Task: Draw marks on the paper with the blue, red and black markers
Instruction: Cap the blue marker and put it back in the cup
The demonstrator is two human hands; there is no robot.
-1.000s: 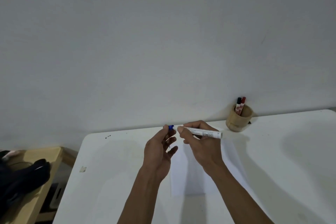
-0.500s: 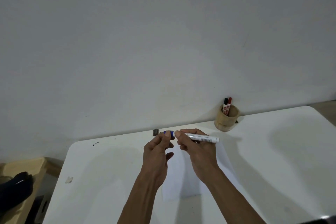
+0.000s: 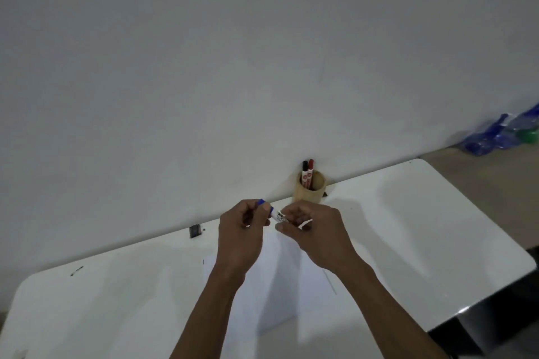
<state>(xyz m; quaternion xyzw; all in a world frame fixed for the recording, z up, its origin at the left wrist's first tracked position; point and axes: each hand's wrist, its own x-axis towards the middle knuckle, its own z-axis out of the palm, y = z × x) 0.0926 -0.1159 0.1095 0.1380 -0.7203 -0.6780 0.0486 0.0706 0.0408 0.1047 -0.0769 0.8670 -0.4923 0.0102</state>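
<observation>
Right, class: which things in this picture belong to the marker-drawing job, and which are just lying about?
Part of the job:
blue marker, held in both hands
red marker and black marker, standing in the cup
paper

Just lying about:
small dark object by the wall
blue and green plastic on the floor

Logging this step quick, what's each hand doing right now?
Left hand: fingers closed on the blue cap end of the white-barrelled blue marker.
Right hand: closed around the same marker's barrel.
</observation>
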